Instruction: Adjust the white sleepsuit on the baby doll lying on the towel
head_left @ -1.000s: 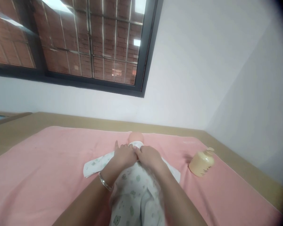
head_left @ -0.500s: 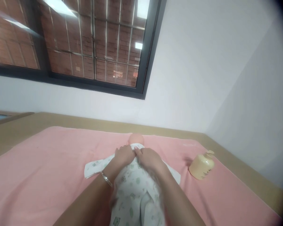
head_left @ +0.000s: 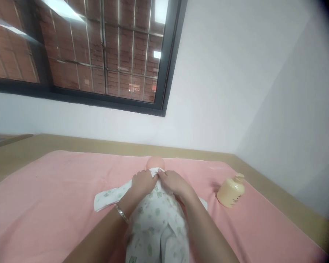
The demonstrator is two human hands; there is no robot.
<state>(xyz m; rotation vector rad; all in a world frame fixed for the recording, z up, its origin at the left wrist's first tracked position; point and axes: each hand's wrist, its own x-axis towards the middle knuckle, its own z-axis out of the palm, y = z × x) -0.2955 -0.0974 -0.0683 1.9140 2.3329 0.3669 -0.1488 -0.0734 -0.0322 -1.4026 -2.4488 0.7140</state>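
Note:
A doll, its round bald head at the far end, lies on the pink cloth in a white baby outfit with a green print. My left hand, a silver bangle on its wrist, is closed on the outfit's neckline from the left. From the right, my right hand pinches the same neckline, its thumb close to the left hand's fingers. The left sleeve stretches out flat; most of the right one is hidden behind my right forearm. The doll's face cannot be made out.
A cream pump bottle stands on the pink cloth to the right. Around the cloth runs a tan raised edge. Beyond it are a white wall and a dark-framed window with metal bars outside.
The view has shifted slightly, so most things sit a little further left. Both hands stay at the neckline, and less of the right sleeve shows.

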